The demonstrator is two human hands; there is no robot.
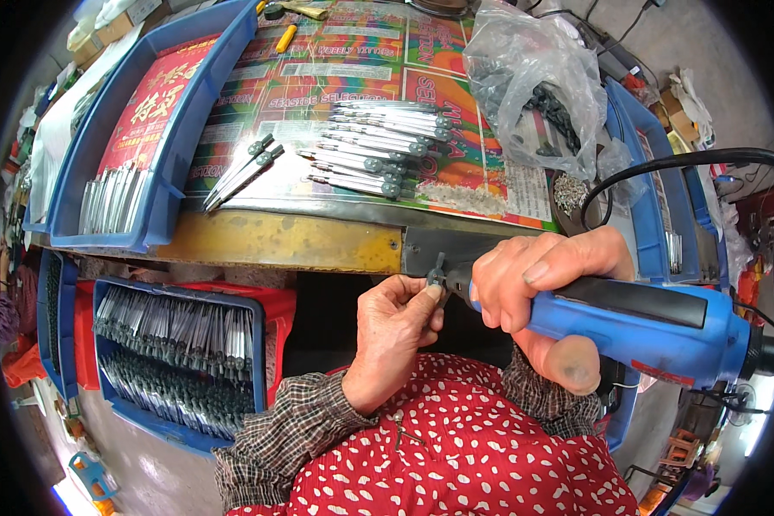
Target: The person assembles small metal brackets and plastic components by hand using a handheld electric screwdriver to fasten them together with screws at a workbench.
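Beside the cluttered workbench (275, 241), a small metal part (437, 279) is best pinched firmly by the left hand (391, 335) while the blue power tool (636, 322) is gripped steadily by the right hand (533, 279).

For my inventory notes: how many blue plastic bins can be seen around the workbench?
4. One on the bench at upper left, one on the right of the bench, and two below left; others may be hidden.

We have only one view, from a fisheye camera worn on the head. It looks steeply down and forward over our own chest, very near to our left hand (396, 331) and right hand (537, 284). The workbench (275, 241) lies just beyond, and straight edges bend toward the dark round rim.
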